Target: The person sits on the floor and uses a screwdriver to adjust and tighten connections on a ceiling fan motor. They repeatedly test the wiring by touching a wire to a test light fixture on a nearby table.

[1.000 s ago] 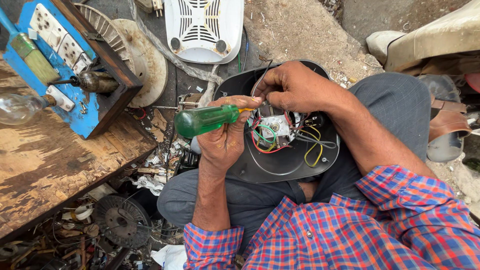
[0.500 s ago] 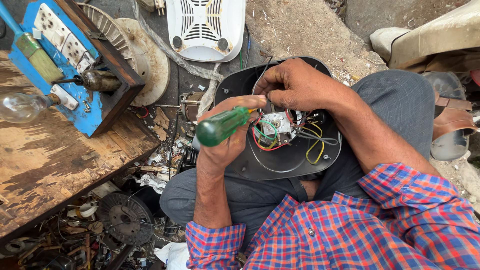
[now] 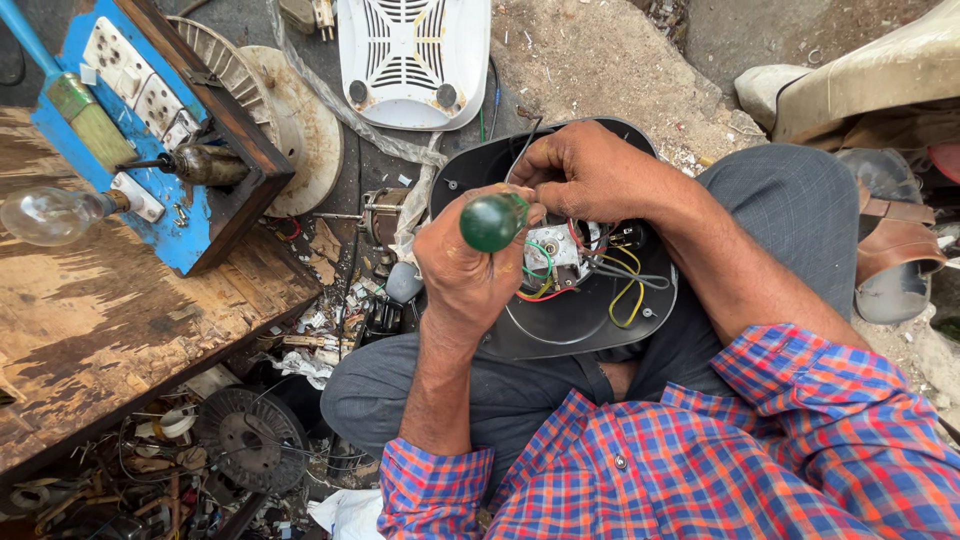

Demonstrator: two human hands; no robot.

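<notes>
A black round appliance base [image 3: 585, 325] rests on my lap, open side up, with coloured wires [image 3: 622, 285] and a small white part inside. My left hand [image 3: 465, 265] is wrapped around a screwdriver with a green handle [image 3: 492, 222], which stands nearly upright with its end facing the camera; the shaft is hidden by the hand. My right hand [image 3: 590, 170] lies over the far rim of the base, fingers curled down among the wires; what they pinch is hidden.
A worn wooden bench [image 3: 110, 320] is at left, carrying a blue switchboard box [image 3: 150, 110] and a clear bulb [image 3: 55, 213]. A white vented cover [image 3: 415, 55] lies ahead on the ground. Scrap parts and a wire coil [image 3: 250, 440] litter the floor. A sandal [image 3: 895, 260] is at right.
The green screwdriver has swung from lying sideways to standing upright in my left hand. My right hand stays on the base's far rim.
</notes>
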